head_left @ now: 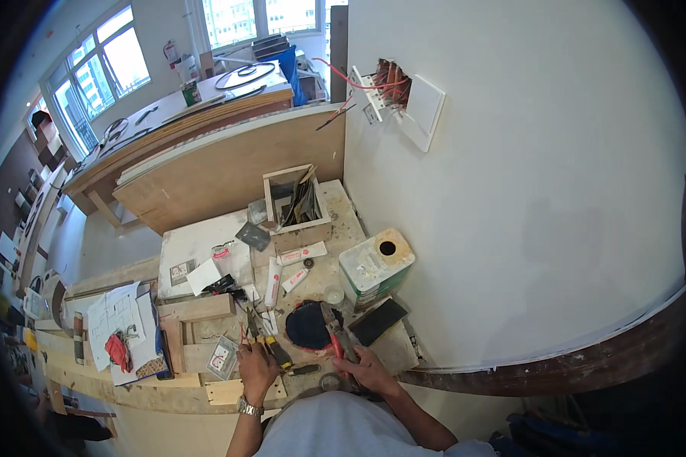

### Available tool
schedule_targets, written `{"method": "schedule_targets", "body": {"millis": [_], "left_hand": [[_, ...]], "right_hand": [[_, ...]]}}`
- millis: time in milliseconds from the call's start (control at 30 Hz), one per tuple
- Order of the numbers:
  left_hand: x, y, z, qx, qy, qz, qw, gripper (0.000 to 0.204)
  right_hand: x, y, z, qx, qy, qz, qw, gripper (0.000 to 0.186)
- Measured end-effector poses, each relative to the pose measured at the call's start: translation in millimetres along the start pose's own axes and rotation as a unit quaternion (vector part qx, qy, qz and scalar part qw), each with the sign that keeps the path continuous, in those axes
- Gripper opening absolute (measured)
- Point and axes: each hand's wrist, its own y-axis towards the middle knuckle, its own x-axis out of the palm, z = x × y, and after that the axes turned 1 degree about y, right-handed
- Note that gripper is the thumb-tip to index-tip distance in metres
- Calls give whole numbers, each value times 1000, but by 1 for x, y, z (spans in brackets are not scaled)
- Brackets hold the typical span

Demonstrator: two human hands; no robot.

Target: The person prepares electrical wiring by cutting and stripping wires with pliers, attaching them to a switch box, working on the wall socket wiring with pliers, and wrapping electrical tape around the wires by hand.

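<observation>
My right hand [368, 371] is closed round pliers [333, 329] with red on the handles. Their jaws point away from me, over a dark round pad [306, 326] on the bench. Over the near edge, my left hand [257, 371] has its fingers pinched together. A thin reddish strand shows at the fingertips, too small to name surely. Right beside that hand lies a yellow-and-black hand tool [279, 352]. To its left rests a clear-cased socket plate [222, 358].
A large metal can [379, 263] stands by the wall, near a black block [379, 321]. Behind are white tubes [302, 254] and a wooden box [322, 213] of dark sheets. Papers [133, 327] lie left. Wires hang from an opened wall box [392, 84].
</observation>
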Motion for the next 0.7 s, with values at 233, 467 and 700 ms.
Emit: {"method": "schedule_targets", "body": {"millis": [233, 467, 700], "left_hand": [[4, 5, 12, -23, 71, -13, 997, 46], [10, 22, -35, -72, -24, -36, 996, 38], [-15, 32, -43, -137, -256, 10, 957, 24]], "right_hand": [[-8, -4, -9, -30, -98, -15, 995, 41], [-20, -10, -21, 39, -90, -76, 992, 42], [-18, -10, -93, -9, 164, -118, 979, 34]]}}
